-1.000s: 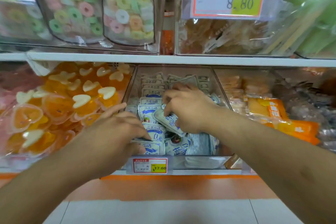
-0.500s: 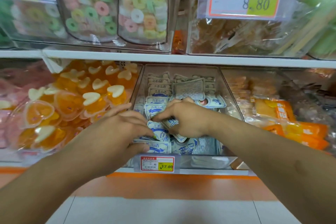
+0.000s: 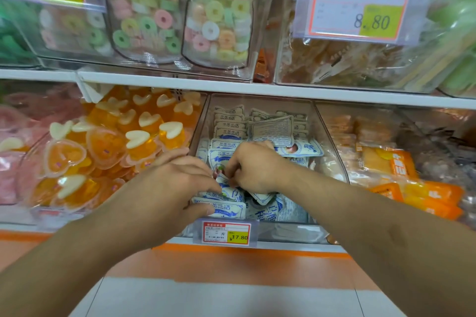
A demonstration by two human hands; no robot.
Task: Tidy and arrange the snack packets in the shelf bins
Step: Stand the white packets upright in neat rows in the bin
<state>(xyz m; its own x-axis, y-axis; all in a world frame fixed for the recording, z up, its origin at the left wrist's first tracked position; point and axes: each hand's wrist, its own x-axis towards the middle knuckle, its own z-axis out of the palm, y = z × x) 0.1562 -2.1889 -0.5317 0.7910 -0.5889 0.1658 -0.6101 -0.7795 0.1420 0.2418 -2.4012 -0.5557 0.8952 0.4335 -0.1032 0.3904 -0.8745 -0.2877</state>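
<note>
White-and-blue foil snack packets are heaped in a clear plastic shelf bin, and both hands are set among them near the bin's front. The left hand is laid over the front packets, its fingers stretched flat across a packet top and its thumb pressed against the front packet below. The right hand is curled, and a small packet is pinched at its fingertips, just beside the left fingertips; the two hands are almost touching. Behind the right hand, further packets are stood in upright rows, with one packet lying tilted, its printed back turned up. Below the left hand, a red-and-yellow price tag reading 17.80 is fixed to the bin front. To the left of the left hand, orange heart-shaped jelly cups are piled in the neighbouring bin. To the right of the right forearm, orange wrapped snack packs are seen
</note>
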